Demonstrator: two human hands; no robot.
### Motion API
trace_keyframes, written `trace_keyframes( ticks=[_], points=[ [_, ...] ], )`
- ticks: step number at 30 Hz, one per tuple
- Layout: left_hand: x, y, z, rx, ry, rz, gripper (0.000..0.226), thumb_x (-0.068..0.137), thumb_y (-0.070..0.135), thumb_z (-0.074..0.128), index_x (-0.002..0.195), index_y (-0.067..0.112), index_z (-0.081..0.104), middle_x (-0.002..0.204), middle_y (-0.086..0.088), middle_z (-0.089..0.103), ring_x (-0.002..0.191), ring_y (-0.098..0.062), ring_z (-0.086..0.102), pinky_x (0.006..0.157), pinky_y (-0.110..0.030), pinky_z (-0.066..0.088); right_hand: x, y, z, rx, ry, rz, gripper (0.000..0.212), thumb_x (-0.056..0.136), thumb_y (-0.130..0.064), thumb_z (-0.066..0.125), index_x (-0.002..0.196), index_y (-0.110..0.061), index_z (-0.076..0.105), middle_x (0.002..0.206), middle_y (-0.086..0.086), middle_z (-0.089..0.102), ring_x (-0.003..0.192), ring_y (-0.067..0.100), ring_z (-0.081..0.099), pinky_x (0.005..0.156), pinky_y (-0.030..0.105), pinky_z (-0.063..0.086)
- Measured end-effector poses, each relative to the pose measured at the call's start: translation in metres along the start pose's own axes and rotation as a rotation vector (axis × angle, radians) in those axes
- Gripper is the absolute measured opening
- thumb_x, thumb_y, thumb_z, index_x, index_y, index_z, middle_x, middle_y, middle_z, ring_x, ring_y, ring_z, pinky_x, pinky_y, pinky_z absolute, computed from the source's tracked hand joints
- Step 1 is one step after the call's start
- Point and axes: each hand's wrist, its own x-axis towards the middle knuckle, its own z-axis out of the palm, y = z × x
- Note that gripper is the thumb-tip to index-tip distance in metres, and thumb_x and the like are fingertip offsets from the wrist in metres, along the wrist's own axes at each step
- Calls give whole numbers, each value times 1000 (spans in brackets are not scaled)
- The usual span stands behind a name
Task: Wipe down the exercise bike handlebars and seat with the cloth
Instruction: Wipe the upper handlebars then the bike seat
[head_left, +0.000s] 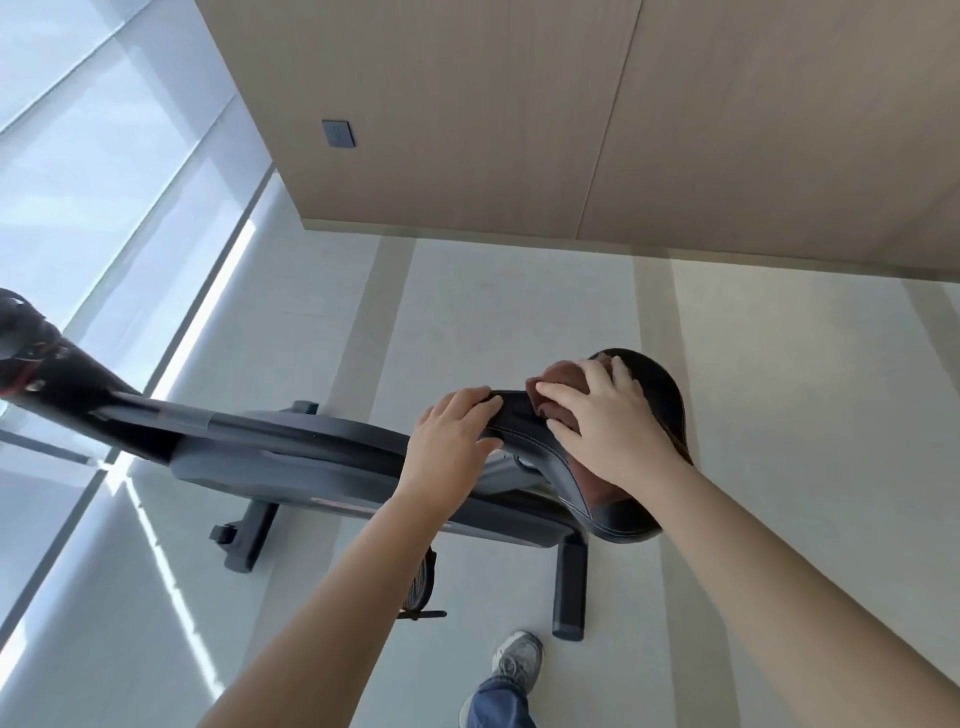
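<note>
The black bike seat (662, 400) sits at centre right, its narrow nose pointing left. My left hand (449, 447) grips the nose, fingers curled over the top and thumb beneath. A brown cloth (558, 382) lies on the seat top. My right hand (605, 421) presses flat on the cloth with spread fingers, covering most of it. The bike's dark grey body (291, 457) stretches left toward the stem and handlebar end (26, 353) at the far left edge, mostly cut off.
The bike's front foot (249, 540) and rear foot (569, 592) rest on a pale tiled floor. My shoe (517, 657) stands below the seat. A wood-panelled wall (571, 130) with a socket lies beyond. Large windows (78, 182) run along the left.
</note>
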Motion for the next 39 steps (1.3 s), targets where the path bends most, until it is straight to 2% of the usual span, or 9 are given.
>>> trace_keyframes(
  ticks=[3,5,12,16,19,25,31,36,39],
  points=[
    [3,-4,4,-52,84,41,40,60,2,81,97,2,68,99,-13,69,88,-31,64,68,-41,56,39,-8,-8,155,-163,-162,42,89,-38,48,130,-41,42,119,8,48,112,31,44,96,41,36],
    [3,-7,7,-64,121,60,40,55,3,84,93,3,70,94,-11,70,81,-28,66,64,-38,57,55,-4,-14,244,-307,-228,43,88,-40,49,130,-46,39,109,4,49,105,27,50,87,33,38],
    [6,-15,11,-102,166,63,35,59,10,84,93,11,72,94,-2,71,80,-21,66,66,-29,55,68,12,-11,319,-391,-274,41,83,-49,54,122,-50,44,115,-5,56,108,16,52,85,27,37],
    [0,-16,16,-144,182,-11,36,62,12,81,96,13,71,95,-1,70,86,-19,65,78,-20,45,101,-10,-12,503,-697,-286,35,87,-40,55,122,-38,53,127,-14,56,117,4,48,94,20,31],
    [0,-19,19,-152,204,-9,36,61,15,82,95,13,71,95,0,70,88,-17,64,81,-19,45,103,4,-20,491,-776,-321,34,87,-37,56,121,-41,52,123,-16,57,112,2,50,93,19,32],
    [2,-23,25,-187,277,-3,30,65,20,76,94,12,71,95,0,70,95,-11,61,84,-23,47,85,25,-24,187,-562,-344,33,86,-47,51,119,-51,48,109,-5,57,103,15,53,86,30,40],
    [2,-26,24,-178,272,-6,29,66,22,75,93,14,71,96,2,70,95,-11,62,82,-29,49,101,8,-27,247,-695,-317,28,90,-43,47,116,-38,55,116,-6,61,107,15,53,89,31,39],
    [4,-23,23,-146,281,-6,30,64,18,75,93,12,71,95,1,70,93,-7,57,82,-25,47,54,44,-29,185,-263,-305,23,86,-46,49,108,-45,58,97,-10,51,102,17,49,75,29,37],
    [2,-18,19,-87,224,-21,33,64,17,77,95,12,70,96,1,70,91,-11,59,80,-22,45,63,20,-18,99,-229,-215,29,89,-46,44,111,-37,59,103,3,55,103,26,51,80,35,39]
  ],
)
